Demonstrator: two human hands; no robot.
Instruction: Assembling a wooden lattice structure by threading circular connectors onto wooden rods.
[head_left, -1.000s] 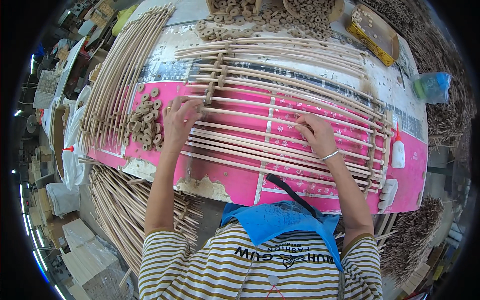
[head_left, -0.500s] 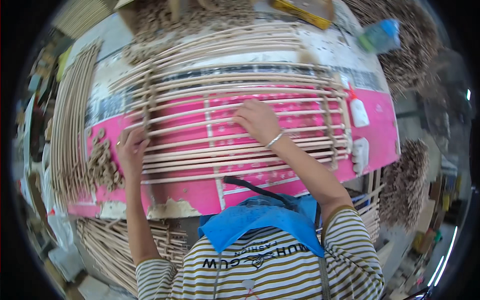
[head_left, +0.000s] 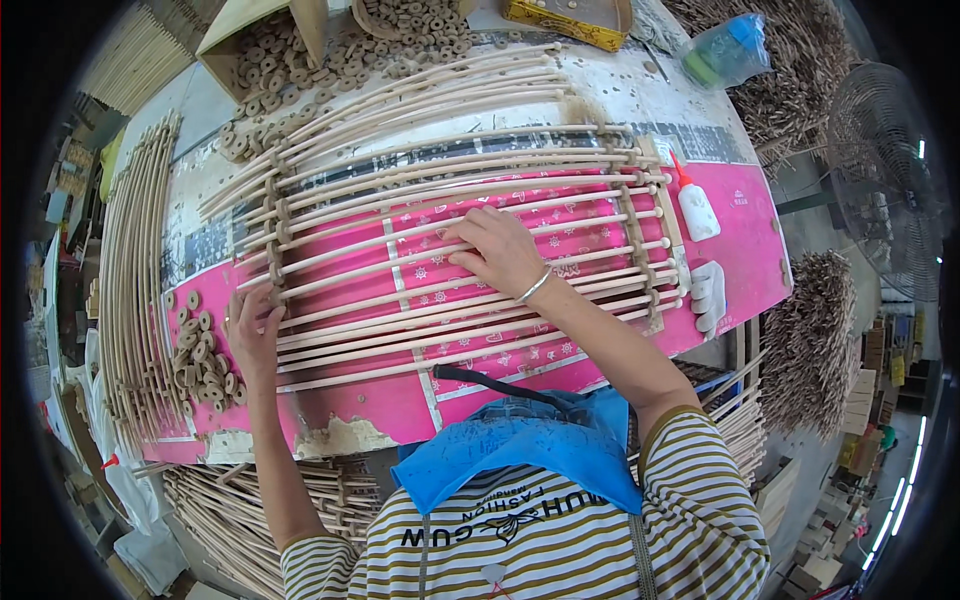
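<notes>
Nearest is a blue apron (head_left: 510,445); beyond it, pale rods (head_left: 420,318) lie side by side across a pink-topped table (head_left: 750,240). The left hand (head_left: 255,325), fingers bent together, is at the rods' left ends near loose rings (head_left: 205,365); what it pinches is hidden. The right hand (head_left: 500,255) curls over mid-rod; whether it grips, I cannot tell. The step looks like seating rod ends in rings, which calls for steady alignment. Farther right: a glove (head_left: 708,300), then a bottle (head_left: 698,210).
</notes>
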